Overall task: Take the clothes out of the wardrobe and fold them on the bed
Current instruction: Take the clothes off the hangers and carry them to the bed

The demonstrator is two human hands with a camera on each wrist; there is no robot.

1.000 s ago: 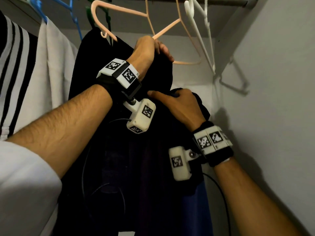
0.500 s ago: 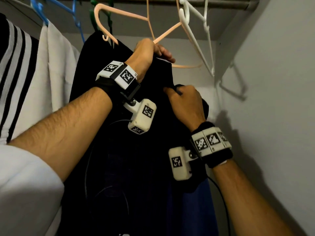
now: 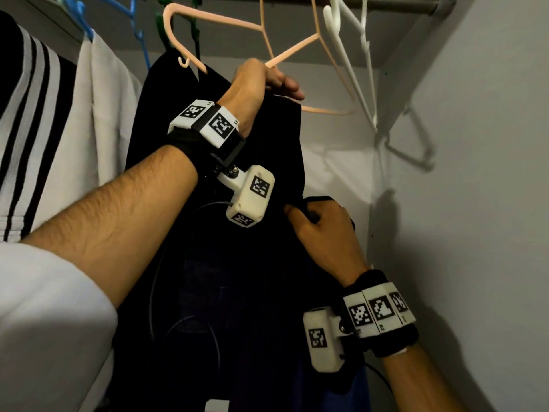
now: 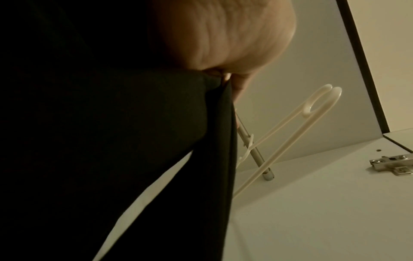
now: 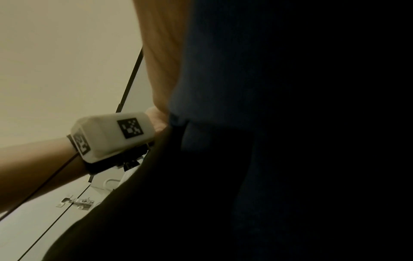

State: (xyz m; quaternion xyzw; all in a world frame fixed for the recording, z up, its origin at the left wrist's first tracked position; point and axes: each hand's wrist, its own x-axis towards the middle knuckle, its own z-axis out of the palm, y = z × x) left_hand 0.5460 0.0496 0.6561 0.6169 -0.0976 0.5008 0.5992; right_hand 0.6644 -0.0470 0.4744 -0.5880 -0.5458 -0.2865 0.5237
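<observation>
A black garment (image 3: 237, 278) hangs inside the wardrobe from a peach hanger (image 3: 225, 22) on the rail (image 3: 386, 3). My left hand (image 3: 261, 84) is raised and grips the top edge of the black cloth (image 4: 156, 141) together with the hanger's lower bar. My right hand (image 3: 320, 227) is lower and to the right, its fingers curled round a fold of the black garment (image 5: 290, 141). A dark blue cloth (image 3: 341, 396) shows beneath my right wrist. The fingertips of both hands are hidden by cloth.
A white garment (image 3: 101, 114) and a black-and-white striped one (image 3: 26, 129) hang at the left on a blue hanger (image 3: 80, 19). An empty white hanger (image 3: 350, 55) hangs right of the peach one. The wardrobe's side wall (image 3: 475, 173) is close on the right; a hinge (image 4: 391, 164) shows.
My right hand has dropped lower along the black garment, still holding its cloth. My left hand stays at the hanger's bar.
</observation>
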